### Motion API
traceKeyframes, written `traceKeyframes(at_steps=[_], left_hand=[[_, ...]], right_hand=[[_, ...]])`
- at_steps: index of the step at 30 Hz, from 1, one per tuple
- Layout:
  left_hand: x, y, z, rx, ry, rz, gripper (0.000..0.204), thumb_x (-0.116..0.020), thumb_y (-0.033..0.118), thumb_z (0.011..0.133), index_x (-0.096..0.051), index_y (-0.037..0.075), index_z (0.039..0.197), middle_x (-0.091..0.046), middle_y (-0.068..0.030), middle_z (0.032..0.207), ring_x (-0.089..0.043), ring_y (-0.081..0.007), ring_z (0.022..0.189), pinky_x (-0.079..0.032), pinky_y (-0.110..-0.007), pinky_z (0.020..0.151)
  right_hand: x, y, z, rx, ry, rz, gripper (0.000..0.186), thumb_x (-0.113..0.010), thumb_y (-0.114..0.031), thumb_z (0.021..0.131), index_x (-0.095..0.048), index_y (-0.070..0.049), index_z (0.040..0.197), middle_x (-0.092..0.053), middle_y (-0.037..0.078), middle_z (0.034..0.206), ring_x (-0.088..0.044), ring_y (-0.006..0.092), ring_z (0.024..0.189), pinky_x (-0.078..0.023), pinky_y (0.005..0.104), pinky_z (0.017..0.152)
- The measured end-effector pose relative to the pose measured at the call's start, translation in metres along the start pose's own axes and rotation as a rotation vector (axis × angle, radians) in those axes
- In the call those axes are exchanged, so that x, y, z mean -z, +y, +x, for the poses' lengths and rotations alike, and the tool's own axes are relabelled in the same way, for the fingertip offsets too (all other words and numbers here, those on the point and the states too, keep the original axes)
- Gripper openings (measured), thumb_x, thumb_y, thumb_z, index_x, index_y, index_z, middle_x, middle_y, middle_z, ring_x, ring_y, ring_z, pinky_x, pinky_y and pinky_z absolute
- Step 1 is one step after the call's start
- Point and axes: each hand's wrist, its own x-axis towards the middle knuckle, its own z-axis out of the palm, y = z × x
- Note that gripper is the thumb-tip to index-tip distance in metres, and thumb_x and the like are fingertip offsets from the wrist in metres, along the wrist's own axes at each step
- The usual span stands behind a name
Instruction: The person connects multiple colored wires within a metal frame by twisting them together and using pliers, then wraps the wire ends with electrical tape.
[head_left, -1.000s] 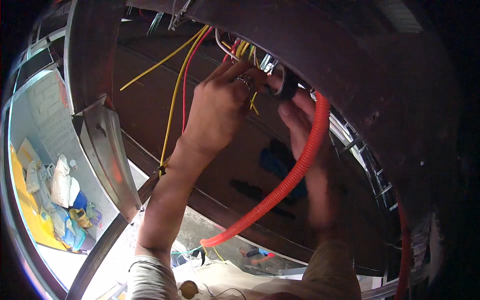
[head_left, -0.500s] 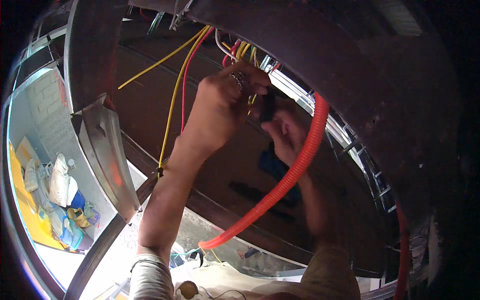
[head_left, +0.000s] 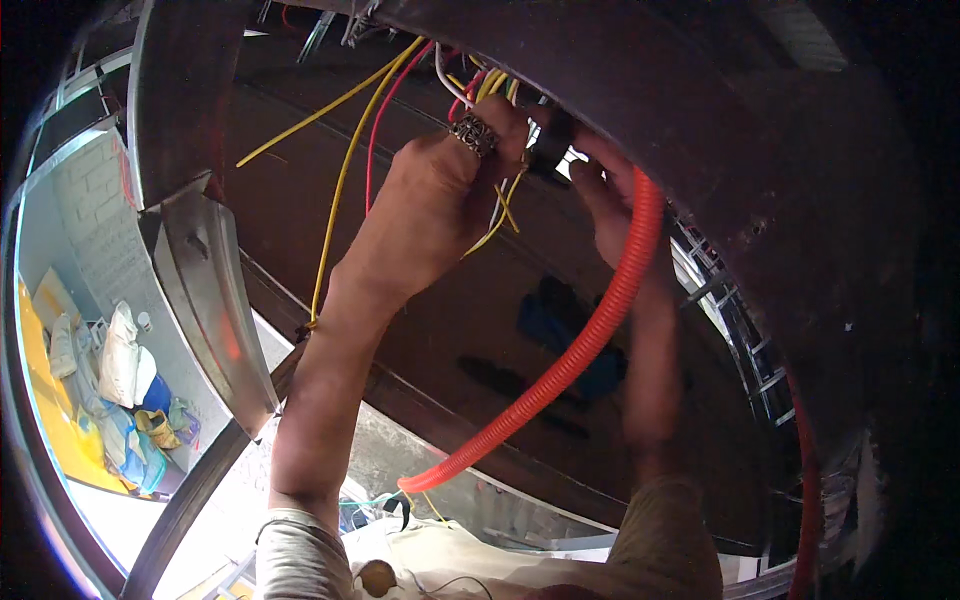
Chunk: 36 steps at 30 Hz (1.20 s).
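My left hand (head_left: 445,185), with a patterned metal ring on one finger, is closed round a bundle of wires high up at the dark panel's edge. Yellow and white wire ends (head_left: 507,208) poke out below its fingers. Close by on the right, my right hand (head_left: 608,195) is curled at a black band (head_left: 551,145) that looks like electrical tape. Part of that hand lies behind the orange corrugated conduit (head_left: 590,340). More wires (head_left: 487,82), yellow, red and white, come down from the opening above my hands.
Loose yellow wires (head_left: 352,190) and a red wire (head_left: 376,140) hang to the left. A bent metal channel (head_left: 215,290) stands beyond them. The dark panel (head_left: 790,190) curves overhead at right. Far below left lie bags (head_left: 122,355) and cloths by a block wall.
My right hand has moved up and to the right with the black band. My left hand has turned slightly, and wire ends now show beneath it.
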Motion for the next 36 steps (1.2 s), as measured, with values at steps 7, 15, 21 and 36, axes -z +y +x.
traceKeyframes(at_steps=[7, 15, 21, 36], left_hand=[[0.001, 0.0, -0.003, 0.071, -0.041, 0.037, 0.034, -0.063, -0.01, 0.078, -0.053, 0.005, 0.106, -0.059, -0.0044, 0.088, -0.058, -0.0143, 0.082, -0.05, -0.029, 0.074], [-0.013, 0.002, -0.002, 0.119, 0.149, -0.083, 0.025, -0.062, -0.01, 0.077, -0.053, 0.003, 0.095, -0.066, -0.0147, 0.081, -0.07, -0.0339, 0.083, -0.054, -0.038, 0.068], [-0.015, -0.004, -0.002, 0.194, 0.161, -0.204, 0.018, -0.059, -0.011, 0.082, -0.055, 0.002, 0.093, -0.065, -0.0145, 0.079, -0.07, -0.0345, 0.082, -0.054, -0.037, 0.068], [0.0, 0.019, 0.008, 0.179, -0.092, -0.075, 0.01, -0.066, 0.002, 0.081, -0.067, -0.006, 0.088, -0.07, -0.0189, 0.086, -0.072, -0.0281, 0.075, -0.055, -0.034, 0.064]], right_hand=[[0.016, -0.057, -0.019, -0.102, -0.109, 0.313, 0.026, -0.065, -0.005, 0.09, -0.067, -0.005, 0.116, -0.064, 0.009, 0.122, -0.057, 0.0203, 0.114, -0.044, 0.0352, 0.1], [-0.005, -0.075, -0.037, 0.251, 0.029, 0.136, 0.023, -0.073, -0.013, 0.086, -0.068, -0.006, 0.107, -0.064, 0.013, 0.121, -0.058, 0.03, 0.114, -0.043, 0.0416, 0.099], [-0.026, -0.096, -0.032, -0.443, 0.154, 0.713, 0.031, -0.072, -0.012, 0.087, -0.059, -0.002, 0.113, -0.063, 0.005, 0.104, -0.056, 0.0112, 0.094, -0.046, 0.029, 0.084], [-0.033, -0.06, -0.027, -0.12, 0.017, 0.785, 0.059, -0.069, -0.001, 0.087, -0.038, -0.004, 0.137, -0.06, 0.01, 0.123, -0.059, 0.0177, 0.11, -0.048, 0.0313, 0.095]])
